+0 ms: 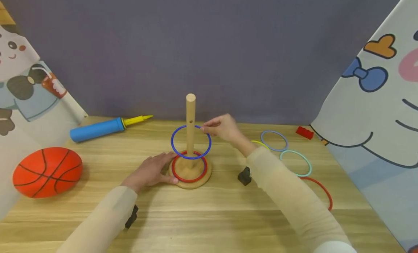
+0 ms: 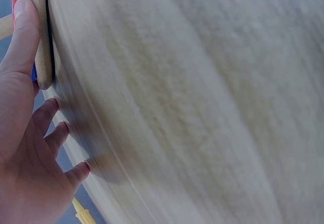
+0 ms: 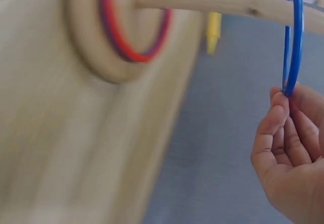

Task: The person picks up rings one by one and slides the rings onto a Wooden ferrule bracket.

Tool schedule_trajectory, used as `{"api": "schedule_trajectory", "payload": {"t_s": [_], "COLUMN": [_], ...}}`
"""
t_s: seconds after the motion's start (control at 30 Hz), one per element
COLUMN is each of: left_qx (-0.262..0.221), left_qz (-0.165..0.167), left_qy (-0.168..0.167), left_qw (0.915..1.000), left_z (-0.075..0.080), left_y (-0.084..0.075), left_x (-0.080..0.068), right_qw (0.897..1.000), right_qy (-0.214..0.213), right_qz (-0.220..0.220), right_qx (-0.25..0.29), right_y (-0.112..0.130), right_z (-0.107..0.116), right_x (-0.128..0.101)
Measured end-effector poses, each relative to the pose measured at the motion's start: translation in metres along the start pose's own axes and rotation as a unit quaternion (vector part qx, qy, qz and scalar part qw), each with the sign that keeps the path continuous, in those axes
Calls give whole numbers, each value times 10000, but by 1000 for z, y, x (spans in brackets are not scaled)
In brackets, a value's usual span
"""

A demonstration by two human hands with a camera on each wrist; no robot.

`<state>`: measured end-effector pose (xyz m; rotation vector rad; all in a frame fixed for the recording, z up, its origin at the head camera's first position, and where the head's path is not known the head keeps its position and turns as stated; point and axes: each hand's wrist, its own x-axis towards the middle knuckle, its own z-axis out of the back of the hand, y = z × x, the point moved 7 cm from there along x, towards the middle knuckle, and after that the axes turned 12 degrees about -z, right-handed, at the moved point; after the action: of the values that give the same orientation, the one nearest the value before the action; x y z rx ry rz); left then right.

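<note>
- My right hand [image 1: 222,129] is pinching the blue ring [image 1: 191,142] at its far-right edge. The ring is already around the wooden peg [image 1: 191,128], about halfway down and tilted, not yet dropped.
- My left hand [image 1: 151,170] lies flat with fingers straight, pressing against the rim of the round wooden base [image 1: 191,182] to steady it.
- Done so far: a red ring [image 1: 189,166] sits on the base. There might be a second blue one under it, but the wrist views are too blurry to be sure.
- Left, I'd say: the lilac ring [image 1: 274,140], green ring [image 1: 295,163], a yellow ring [image 1: 261,143] and another red ring [image 1: 321,191], all loose on the table [image 1: 209,216] to my right.
- Room: the basketball [image 1: 47,172] and pump [image 1: 104,128] are well apart on the left, a small black block [image 1: 244,176] sits near my right forearm, and the table's right edge runs close to those spare rings.
</note>
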<state>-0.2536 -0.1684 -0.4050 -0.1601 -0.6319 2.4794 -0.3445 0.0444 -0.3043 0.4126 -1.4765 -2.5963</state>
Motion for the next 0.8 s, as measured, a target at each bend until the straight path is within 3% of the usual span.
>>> {"api": "schedule_trajectory", "payload": {"t_s": [0.4, 0.6, 0.8], "left_qx": [75, 86, 125], "left_qz": [-32, 63, -62], "left_qy": [24, 71, -26], "left_qw": [10000, 9999, 9999], "left_z": [0, -1, 0], "left_y": [2, 3, 1], "left_x": [2, 2, 0], "right_qw": [9997, 9975, 9932], "right_qy": [47, -138, -228], "right_qz": [-85, 273, 590], "right_qx": [-241, -638, -974], "right_y": [-43, -51, -55], "right_z": [-41, -48, -56], "right_x": [3, 1, -1]}}
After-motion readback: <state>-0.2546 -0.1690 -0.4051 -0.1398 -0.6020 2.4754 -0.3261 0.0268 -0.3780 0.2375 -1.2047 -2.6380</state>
